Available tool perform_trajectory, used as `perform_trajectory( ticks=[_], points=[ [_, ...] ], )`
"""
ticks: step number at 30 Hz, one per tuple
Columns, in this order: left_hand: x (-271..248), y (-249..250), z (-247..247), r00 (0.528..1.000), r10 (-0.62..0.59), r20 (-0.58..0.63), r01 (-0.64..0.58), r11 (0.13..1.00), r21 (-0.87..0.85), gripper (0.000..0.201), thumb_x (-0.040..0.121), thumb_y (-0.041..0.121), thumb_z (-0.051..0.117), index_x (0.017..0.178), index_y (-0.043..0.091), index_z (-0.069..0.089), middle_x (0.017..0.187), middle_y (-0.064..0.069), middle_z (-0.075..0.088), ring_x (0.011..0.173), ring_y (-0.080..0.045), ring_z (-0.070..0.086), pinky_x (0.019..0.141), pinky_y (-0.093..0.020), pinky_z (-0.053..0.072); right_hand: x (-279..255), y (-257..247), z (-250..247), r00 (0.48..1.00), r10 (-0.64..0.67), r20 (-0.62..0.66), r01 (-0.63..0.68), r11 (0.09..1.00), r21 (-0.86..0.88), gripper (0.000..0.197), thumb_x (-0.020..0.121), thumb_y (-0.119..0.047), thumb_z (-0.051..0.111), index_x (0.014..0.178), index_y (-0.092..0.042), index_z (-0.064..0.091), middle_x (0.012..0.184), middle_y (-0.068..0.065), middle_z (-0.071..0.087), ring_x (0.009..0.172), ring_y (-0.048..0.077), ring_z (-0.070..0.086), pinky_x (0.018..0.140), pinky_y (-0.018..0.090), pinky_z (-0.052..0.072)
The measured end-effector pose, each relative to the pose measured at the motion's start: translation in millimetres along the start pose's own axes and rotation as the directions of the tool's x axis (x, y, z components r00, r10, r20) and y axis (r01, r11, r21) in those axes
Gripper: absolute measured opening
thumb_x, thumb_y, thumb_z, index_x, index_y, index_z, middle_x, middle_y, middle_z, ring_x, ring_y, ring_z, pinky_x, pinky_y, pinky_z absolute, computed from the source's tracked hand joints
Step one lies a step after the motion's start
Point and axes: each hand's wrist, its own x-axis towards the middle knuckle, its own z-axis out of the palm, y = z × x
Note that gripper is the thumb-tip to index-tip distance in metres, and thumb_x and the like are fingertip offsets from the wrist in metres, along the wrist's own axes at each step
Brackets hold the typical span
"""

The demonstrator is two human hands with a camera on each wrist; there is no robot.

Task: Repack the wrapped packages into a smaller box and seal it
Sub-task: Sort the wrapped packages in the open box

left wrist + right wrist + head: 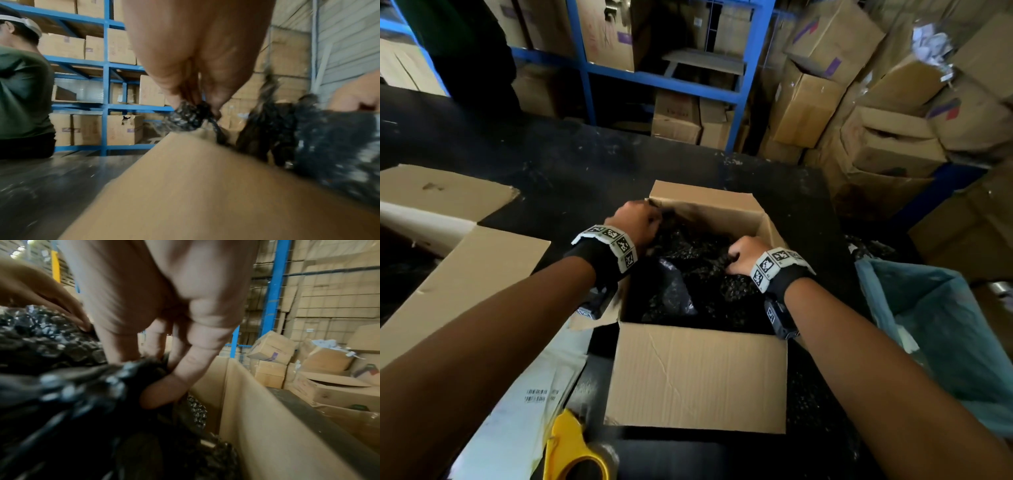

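Blue steel shelving (585, 61) stacked with cardboard cartons (822, 102) stood behind my dark worktable (551, 164). Corrugated grey wall panels (349, 40) rose beyond, under dim light.

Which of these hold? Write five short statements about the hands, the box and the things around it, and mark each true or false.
1. Both hands are inside the open box. True: the left hand and right hand both reach in.
2. The box holds black bubble-wrapped packages. True.
3. The right hand lies flat and open. False: its fingers curl round the black wrap.
4. The box flaps are taped shut. False: they stand open.
5. The yellow tape dispenser is in the left hand. False: it lies on the table at the near left; the left hand pinches black wrap.
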Motion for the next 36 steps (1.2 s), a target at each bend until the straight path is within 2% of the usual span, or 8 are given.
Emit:
perform_trajectory(
  ticks=[5,10,17,21,24,26,30,36],
  points=[
    [-31,34,-2,0.895,0.233,0.381,-0.181,0.969,-0.167,0.059,0.082,0.070,0.044,0.131,0.038,0.049,0.124,-0.006,0.063,0.113,-0.024,0.058,0.100,-0.032,0.041,-7,8,0,0.984,0.058,-0.168,-0.035,0.990,0.138,0.042,0.079,-0.023,0.074,0.118,-0.017,0.057,0.119,0.010,0.061,0.103,0.024,0.060,0.079,0.024,0.043],
    [-36,55,27,0.748,0.096,0.657,-0.414,0.841,0.348,0.068,0.090,0.055,0.047,0.148,0.035,0.018,0.140,-0.010,0.048,0.121,-0.031,0.052,0.096,-0.036,0.045,-24,10,4,0.995,-0.021,0.094,0.018,0.999,0.037,0.072,0.084,-0.030,0.071,0.146,-0.027,0.036,0.151,0.004,0.038,0.134,0.024,0.042,0.103,0.029,0.038],
    [-43,68,29,0.900,0.129,0.417,-0.315,0.853,0.416,0.083,0.081,0.062,0.056,0.148,0.033,0.016,0.150,-0.006,0.032,0.122,-0.032,0.051,0.091,-0.039,0.047,-39,18,12,0.994,-0.080,0.072,0.079,0.997,0.022,0.096,0.075,-0.042,0.076,0.150,-0.037,0.018,0.154,0.007,0.027,0.134,0.028,0.039,0.093,0.030,0.041],
    [-51,63,32,0.846,0.075,0.528,-0.325,0.858,0.399,0.105,0.066,0.054,0.076,0.147,0.034,0.013,0.148,-0.010,0.034,0.120,-0.034,0.053,0.089,-0.040,0.050,-43,8,38,0.983,-0.110,0.149,0.137,0.973,-0.187,0.085,0.075,-0.034,0.078,0.147,-0.023,0.034,0.148,0.009,0.040,0.134,0.026,0.041,0.108,0.029,0.036],
    [-48,69,29,0.801,0.053,0.596,-0.355,0.844,0.402,0.063,0.061,0.026,0.081,0.119,0.023,0.057,0.111,-0.007,0.067,0.095,-0.027,0.067,0.073,-0.032,0.055,-47,4,30,0.990,-0.126,0.054,0.133,0.982,-0.137,0.049,0.081,-0.023,0.072,0.127,-0.014,0.057,0.130,0.010,0.058,0.113,0.028,0.059,0.090,0.026,0.046],
    [-44,74,22,0.871,0.083,0.484,-0.306,0.862,0.403,0.034,0.067,0.022,0.075,0.099,0.016,0.066,0.096,-0.009,0.071,0.083,-0.027,0.069,0.068,-0.032,0.056,-50,3,11,0.988,-0.112,-0.103,0.113,0.994,-0.001,0.036,0.086,-0.018,0.065,0.120,-0.009,0.061,0.115,0.014,0.065,0.096,0.031,0.065,0.084,0.035,0.054],
    [-36,81,8,0.986,0.074,0.150,-0.115,0.951,0.286,0.034,0.093,0.024,0.048,0.125,0.014,0.052,0.117,-0.017,0.059,0.101,-0.039,0.062,0.077,-0.042,0.050,-40,9,-8,0.925,-0.014,-0.379,0.051,0.995,0.088,0.047,0.090,-0.021,0.061,0.136,-0.016,0.049,0.131,0.013,0.055,0.117,0.032,0.055,0.097,0.038,0.047],
    [-36,66,37,0.868,-0.036,0.496,-0.170,0.916,0.364,0.067,0.091,0.060,0.034,0.149,0.034,0.014,0.153,-0.013,0.026,0.132,-0.039,0.038,0.107,-0.048,0.035,-32,21,16,0.998,0.027,0.062,-0.022,0.997,-0.070,0.074,0.089,-0.043,0.061,0.151,-0.030,0.023,0.156,0.009,0.026,0.139,0.030,0.034,0.111,0.035,0.033]
  ],
)
